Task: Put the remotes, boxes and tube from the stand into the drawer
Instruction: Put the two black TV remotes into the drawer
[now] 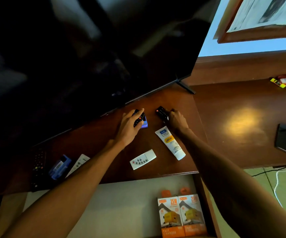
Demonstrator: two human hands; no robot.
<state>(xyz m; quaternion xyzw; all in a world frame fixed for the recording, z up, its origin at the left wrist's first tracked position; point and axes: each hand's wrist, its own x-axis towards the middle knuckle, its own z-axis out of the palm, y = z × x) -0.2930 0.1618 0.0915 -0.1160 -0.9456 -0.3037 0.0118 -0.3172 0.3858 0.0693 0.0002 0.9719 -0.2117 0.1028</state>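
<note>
Dark brown wood forms the stand [171, 100], and both my hands are working on it at the centre of the frame, just below the lower edge of the black television [87, 57]. I am closing my left hand [128, 127] around a black remote with red buttons [138, 117], which is lying partly over a small blue box [144, 123]. I am gripping a second black remote [162, 112] with my right hand [177, 120], fingers curled over its near end. A white tube with a yellow label [170, 143] is lying flat just below my right hand, cap pointing toward the lower right. A white remote [143, 159] is resting to the lower left of the tube, apart from it. At the left of the frame, partly hidden by my left forearm, another white remote [78, 163] is lying beside a blue box [59, 166], with a long black remote [38, 167] further left. The drawer [121, 203] is standing open along the bottom of the frame, and two orange charger boxes [181, 215] are lying side by side in its lower right corner, touching each other.
</note>
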